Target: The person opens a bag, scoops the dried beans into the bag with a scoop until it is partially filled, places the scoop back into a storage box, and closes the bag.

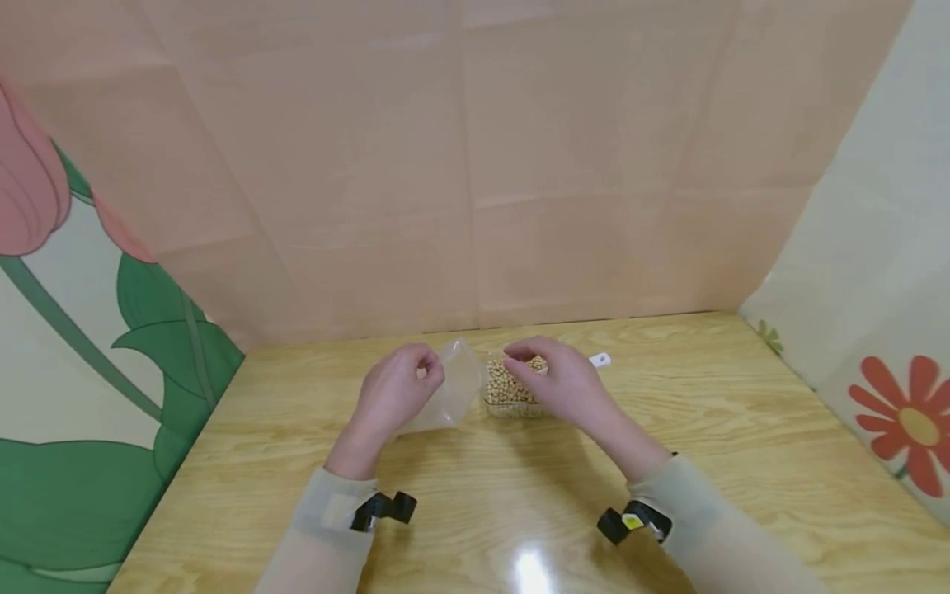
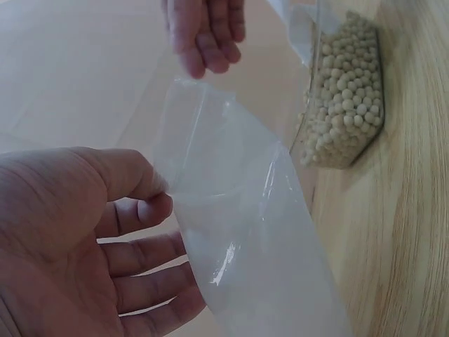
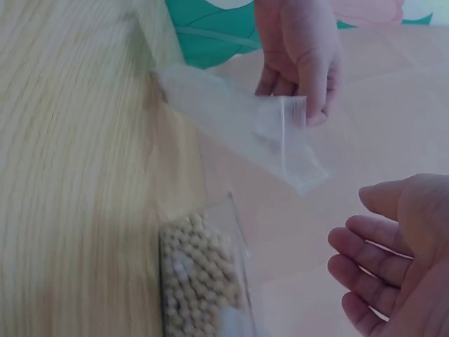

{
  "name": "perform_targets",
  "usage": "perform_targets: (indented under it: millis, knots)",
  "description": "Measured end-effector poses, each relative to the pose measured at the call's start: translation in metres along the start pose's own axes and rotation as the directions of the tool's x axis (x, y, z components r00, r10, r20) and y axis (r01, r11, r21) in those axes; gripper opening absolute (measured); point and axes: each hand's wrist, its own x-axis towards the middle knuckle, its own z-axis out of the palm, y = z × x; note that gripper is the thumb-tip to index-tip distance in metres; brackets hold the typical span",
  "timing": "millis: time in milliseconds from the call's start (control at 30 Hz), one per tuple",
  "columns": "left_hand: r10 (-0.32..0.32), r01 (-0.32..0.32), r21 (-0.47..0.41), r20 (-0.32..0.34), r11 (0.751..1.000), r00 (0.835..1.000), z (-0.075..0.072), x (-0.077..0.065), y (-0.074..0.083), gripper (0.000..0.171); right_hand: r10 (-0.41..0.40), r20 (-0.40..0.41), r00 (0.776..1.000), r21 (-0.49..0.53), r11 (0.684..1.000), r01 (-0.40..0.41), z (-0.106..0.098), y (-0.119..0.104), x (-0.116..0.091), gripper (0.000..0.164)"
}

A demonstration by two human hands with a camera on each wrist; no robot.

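My left hand (image 1: pixel 397 388) pinches a clear plastic zip bag (image 2: pixel 238 210) by one top corner, between thumb and forefinger. The bag hangs over the table, its lower end close to the wood; it looks flat, with nothing inside. To its right stands a clear rectangular container (image 1: pixel 512 410) filled with round, pale beans (image 3: pixel 200 274). My right hand (image 1: pixel 560 379) hovers above that container, thumb apart from loosely bent fingers (image 3: pixel 372 246), holding nothing. Behind this hand a white handle (image 1: pixel 599 360) pokes out; the part it belongs to is mostly hidden.
The light wood table (image 1: pixel 460 511) ends at a pinkish-beige backdrop (image 1: pixel 475 206) behind the container. Walls with painted flowers (image 1: pixel 913 425) flank it left and right. Each wrist wears a black camera strap (image 1: pixel 382 510).
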Motion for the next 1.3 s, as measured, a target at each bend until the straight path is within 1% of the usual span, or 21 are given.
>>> perform_targets:
  millis: [300, 433, 567, 733, 867, 967, 1200, 1300]
  knots:
    - [-0.019, 0.018, -0.023, -0.037, 1.000, 0.999, 0.003, -0.001, 0.003, 0.014, -0.093, 0.016, 0.996, -0.071, 0.993, 0.094, -0.032, 0.016, -0.003, 0.035]
    - [-0.029, 0.028, -0.025, -0.042, 0.999, 0.999, 0.003, -0.001, 0.003, 0.014, -0.107, 0.024, 0.994, -0.100, 0.989, 0.109, -0.046, 0.027, -0.004, 0.039]
    - [-0.010, 0.009, -0.017, -0.036, 1.000, 0.999, 0.005, -0.001, 0.003, 0.012, -0.120, 0.052, 0.991, -0.105, 0.987, 0.125, -0.060, 0.039, -0.006, 0.046]
    - [-0.002, 0.001, -0.017, -0.030, 1.000, 1.000, 0.006, -0.003, 0.003, 0.011, -0.141, 0.094, 0.986, -0.101, 0.984, 0.150, -0.072, 0.057, -0.010, 0.059]
    - [0.003, -0.003, -0.014, -0.029, 1.000, 1.000, 0.006, -0.003, 0.003, 0.011, -0.161, 0.136, 0.978, -0.099, 0.980, 0.175, -0.078, 0.069, -0.010, 0.069]
    - [0.009, -0.009, -0.011, -0.032, 1.000, 0.999, 0.005, -0.003, 0.003, 0.011, -0.162, 0.171, 0.972, -0.088, 0.980, 0.179, -0.080, 0.075, -0.010, 0.072]
    - [0.008, -0.008, -0.009, -0.025, 1.000, 1.000, 0.006, -0.005, 0.003, 0.011, -0.103, 0.228, 0.968, -0.096, 0.987, 0.128, -0.079, 0.086, -0.010, 0.068]
    - [0.006, -0.006, -0.005, -0.022, 1.000, 1.000, 0.008, -0.005, 0.003, 0.011, -0.091, 0.243, 0.966, -0.104, 0.987, 0.119, -0.078, 0.089, -0.009, 0.065]
